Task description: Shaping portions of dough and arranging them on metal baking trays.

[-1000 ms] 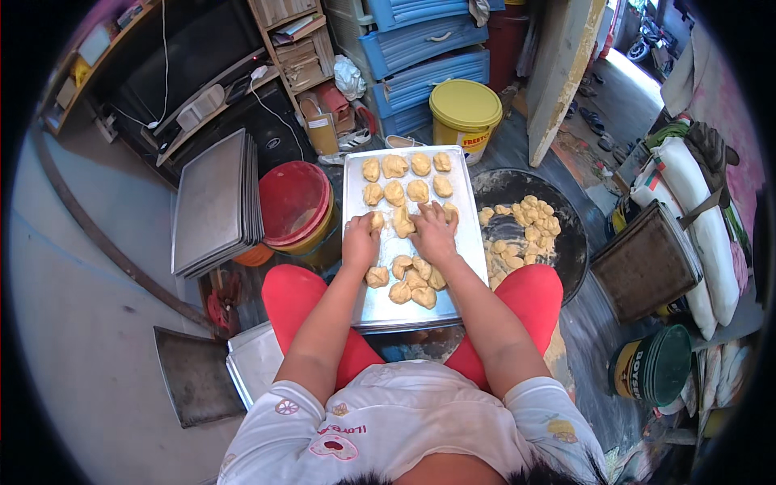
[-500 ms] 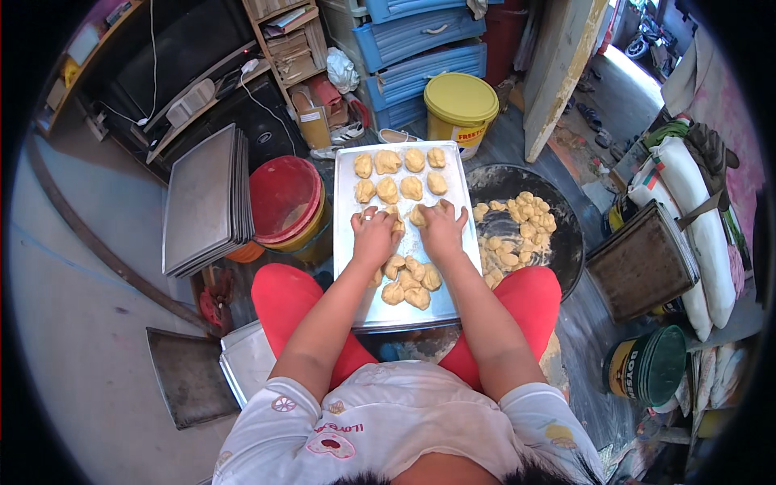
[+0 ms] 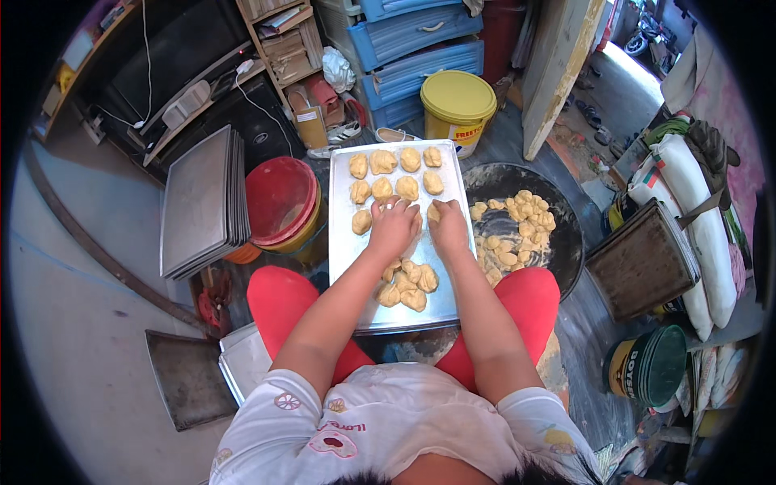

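Note:
A metal baking tray (image 3: pixel 343 267) rests across my lap with pale yellow dough balls (image 3: pixel 384 162) in rows on its far half. My left hand (image 3: pixel 394 229) is in the third row, its fingers curled down over a dough ball that is mostly hidden. Just left of it sits another dough ball (image 3: pixel 361 222). My right hand (image 3: pixel 449 229), by the tray's right edge, has its fingers closed round a dough piece (image 3: pixel 434 213). Nearer to me, a loose heap of dough pieces (image 3: pixel 411 284) lies on the tray, partly behind my left wrist.
Right of the tray, a wide black basin (image 3: pixel 566 242) holds many floured dough pieces. A yellow lidded bucket (image 3: pixel 458 105) stands beyond it. To the left are a red tub (image 3: pixel 279 198) and stacked metal trays (image 3: pixel 198 202). More trays (image 3: pixel 643 263) and a green bucket (image 3: pixel 651 364) stand at right.
My left hand has shifted right along the third row, and a dough ball now shows to its left. My right hand has moved slightly right, toward the tray's edge.

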`<state>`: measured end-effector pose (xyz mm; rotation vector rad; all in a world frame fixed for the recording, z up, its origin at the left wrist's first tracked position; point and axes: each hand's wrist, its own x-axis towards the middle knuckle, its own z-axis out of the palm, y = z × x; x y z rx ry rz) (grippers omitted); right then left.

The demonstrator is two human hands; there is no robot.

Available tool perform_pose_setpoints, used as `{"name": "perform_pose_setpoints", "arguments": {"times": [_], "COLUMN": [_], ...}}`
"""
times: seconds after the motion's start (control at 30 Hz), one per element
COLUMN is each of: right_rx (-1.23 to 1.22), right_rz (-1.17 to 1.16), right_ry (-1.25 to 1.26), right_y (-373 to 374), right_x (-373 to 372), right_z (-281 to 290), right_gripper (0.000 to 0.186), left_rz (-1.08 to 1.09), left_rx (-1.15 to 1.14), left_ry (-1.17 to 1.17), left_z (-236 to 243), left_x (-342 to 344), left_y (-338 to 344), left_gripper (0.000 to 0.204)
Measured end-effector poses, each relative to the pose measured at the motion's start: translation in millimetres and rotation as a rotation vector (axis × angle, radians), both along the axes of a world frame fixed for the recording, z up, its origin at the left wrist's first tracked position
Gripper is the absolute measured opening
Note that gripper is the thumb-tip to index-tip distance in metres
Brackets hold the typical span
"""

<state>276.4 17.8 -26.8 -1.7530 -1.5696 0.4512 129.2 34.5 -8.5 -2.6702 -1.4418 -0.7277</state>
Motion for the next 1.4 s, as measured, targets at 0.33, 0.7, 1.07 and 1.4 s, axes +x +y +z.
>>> {"name": "perform_pose_setpoints", "arguments": {"times": [0.33, 0.7, 1.07, 1.4], "right_rx": [-0.1, -0.125, -0.138, -0.147], "right_rz": [0.016, 0.042, 0.009, 0.015], "right_ry": [0.034, 0.034, 0.031, 0.045], "right_y": [-0.4, 5.6, 3.2, 4.7], "right_x": [-6.3, 0.7, -2.9, -3.0], "right_z": [7.1, 8.8, 11.9, 8.5], "right_gripper": [0.04, 0.042, 0.048, 0.049], "left_rz": [0.169, -0.025, 0.029, 0.018], "left_rx": [-0.156, -0.265, -0.078, -0.246], "left_ry": [0.095, 0.137, 0.107, 0.357], "left_z": [1.8, -8.1, 1.9, -13.0], "left_x": [63.4, 61.2, 63.5, 79.1], "left_y": [77.2, 93.7, 137.7, 158.4], "left_gripper": [0.038, 0.032, 0.039, 0.028]}}
